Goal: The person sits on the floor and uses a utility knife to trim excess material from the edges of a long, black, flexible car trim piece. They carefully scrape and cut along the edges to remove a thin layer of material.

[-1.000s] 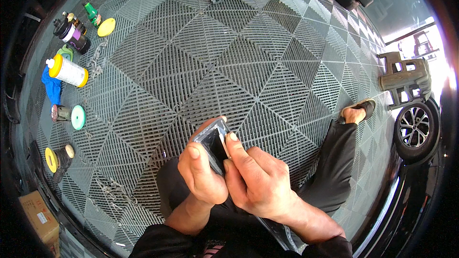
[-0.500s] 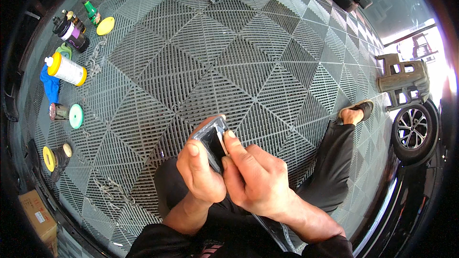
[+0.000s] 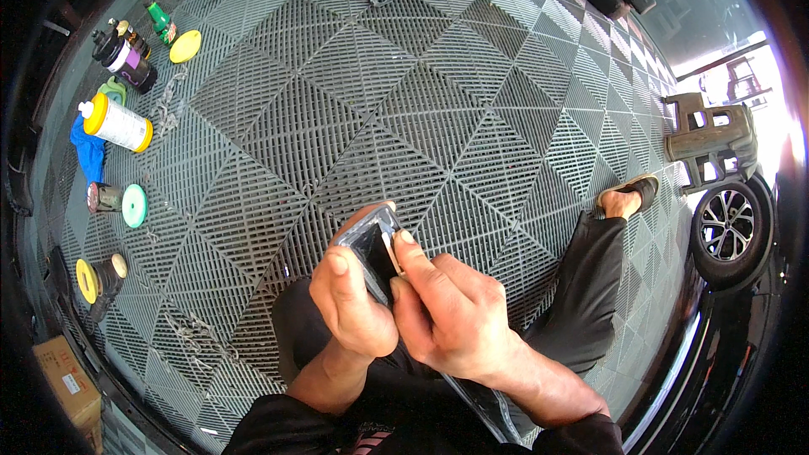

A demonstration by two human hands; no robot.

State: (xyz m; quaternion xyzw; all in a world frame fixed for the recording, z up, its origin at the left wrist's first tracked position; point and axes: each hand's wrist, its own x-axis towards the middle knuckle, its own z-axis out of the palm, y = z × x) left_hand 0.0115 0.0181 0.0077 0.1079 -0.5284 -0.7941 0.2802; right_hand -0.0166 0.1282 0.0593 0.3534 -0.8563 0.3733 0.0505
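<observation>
Gleaming black inside a greyish rim, the angular piece point(image 3: 369, 254) sits clasped in the left hand point(image 3: 356, 307); the right hand point(image 3: 455, 313) pinches a thin pale strip point(image 3: 391, 250).

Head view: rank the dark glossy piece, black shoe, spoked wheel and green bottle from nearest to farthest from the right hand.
From the right hand:
1. Dark glossy piece: right against it.
2. Black shoe: ahead, to the right.
3. Spoked wheel: farther right, past the shoe.
4. Green bottle: far off, upper left.
</observation>
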